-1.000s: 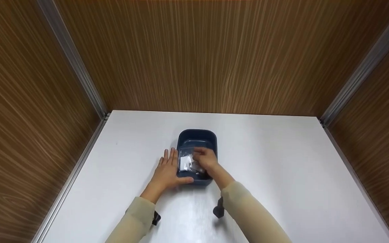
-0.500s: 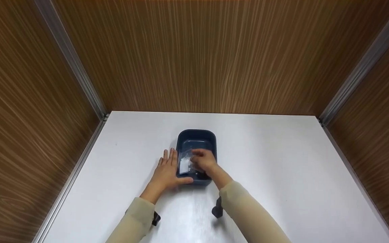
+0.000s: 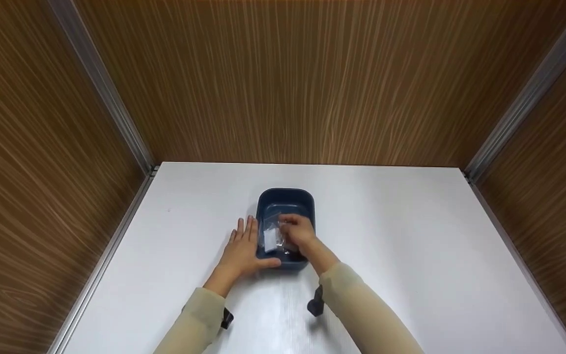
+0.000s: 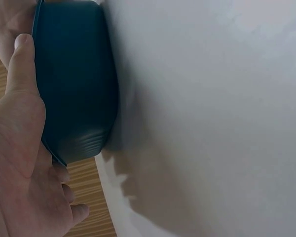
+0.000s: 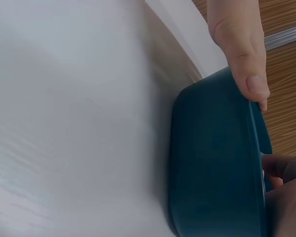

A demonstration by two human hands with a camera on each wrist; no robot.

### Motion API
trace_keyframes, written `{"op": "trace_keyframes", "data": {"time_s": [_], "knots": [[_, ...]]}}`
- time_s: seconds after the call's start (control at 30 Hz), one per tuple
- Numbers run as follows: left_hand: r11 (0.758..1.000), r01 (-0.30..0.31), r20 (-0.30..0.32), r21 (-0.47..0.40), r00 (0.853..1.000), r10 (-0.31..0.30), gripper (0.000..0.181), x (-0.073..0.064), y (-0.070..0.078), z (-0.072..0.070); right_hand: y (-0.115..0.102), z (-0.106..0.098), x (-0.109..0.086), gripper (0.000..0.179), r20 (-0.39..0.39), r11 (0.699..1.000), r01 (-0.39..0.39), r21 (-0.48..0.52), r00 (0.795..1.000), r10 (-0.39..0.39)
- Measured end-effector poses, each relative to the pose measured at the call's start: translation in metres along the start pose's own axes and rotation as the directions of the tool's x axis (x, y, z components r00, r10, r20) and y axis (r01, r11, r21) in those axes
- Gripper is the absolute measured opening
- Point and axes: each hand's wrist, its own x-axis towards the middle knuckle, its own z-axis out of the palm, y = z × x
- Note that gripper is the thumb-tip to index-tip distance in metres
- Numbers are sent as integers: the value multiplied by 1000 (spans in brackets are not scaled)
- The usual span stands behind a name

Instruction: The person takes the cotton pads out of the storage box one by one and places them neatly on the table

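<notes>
A dark blue rectangular bin (image 3: 290, 266) stands on the white table. Inside it, toward the near left, lies a small clear plastic bag (image 3: 270, 240) with a white piece showing through. My right hand (image 3: 301, 235) reaches over the bin's right side, thumb and fingertips together, pinching the bag. My left hand (image 3: 240, 253) rests along the bin's left side with straight, spread fingers, its thumb over the near rim. In the left wrist view the same thumb (image 4: 22, 66) lies on the rim. The right wrist view shows the bin's outer wall (image 5: 212, 158), with most of the right hand (image 5: 292, 200) cut off.
The white tabletop (image 3: 386, 236) stretches out on both sides of the bin. A wood-grain panel (image 3: 283, 88) rises at the back, with more panels left and right. Metal rails (image 3: 111, 96) run along the corners.
The right hand has shifted slightly within the bin, and the bag and its white piece have crumpled and turned a little. The left hand and the bin stay in place.
</notes>
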Motion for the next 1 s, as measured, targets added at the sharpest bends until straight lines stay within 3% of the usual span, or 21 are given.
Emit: {"op": "trace_keyframes", "data": {"time_s": [0.33, 0.77, 1.0], "knots": [[1000, -3, -10, -5, 1000, 3, 138, -4, -3, -2, -16, -2, -5, 37, 6, 996, 23, 90, 1000, -24], [998, -5, -26, -65, 1000, 4, 136, -8, -5, -1, -29, -20, -11, 35, 4, 983, -30, 182, 1000, 30], [1000, 5, -10, -28, 1000, -5, 139, -7, -9, -4, -35, -29, -10, 38, 11, 978, -59, 202, 998, 58]]}}
